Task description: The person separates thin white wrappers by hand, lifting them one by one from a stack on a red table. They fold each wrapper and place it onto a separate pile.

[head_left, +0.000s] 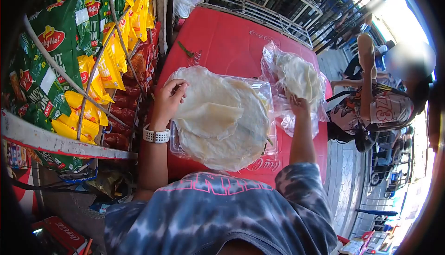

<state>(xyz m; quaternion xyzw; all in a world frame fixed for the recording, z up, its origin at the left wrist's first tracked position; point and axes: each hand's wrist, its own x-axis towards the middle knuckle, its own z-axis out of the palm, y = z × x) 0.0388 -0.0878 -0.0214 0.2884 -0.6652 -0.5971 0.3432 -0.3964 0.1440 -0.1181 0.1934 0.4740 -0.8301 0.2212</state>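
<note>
Thin, pale round spring roll wrappers lie overlapped on a clear plastic tray, one of them folded across the middle. My left hand, with a white watch on its wrist, is over their left edge; its fingers are loosely curled, thumb apart, and nothing shows in them. To the right, more spring roll wrappers rest in a clear plastic bag. My right hand pinches the near edge of that stack; its fingertips are partly hidden. Something green peeks out beneath the wrappers at the tray's right side.
Everything stands on a red table, with a green strip near its back left. Snack packets hang in a wire rack close on the left. A metal grille borders the far side. Another person stands at right.
</note>
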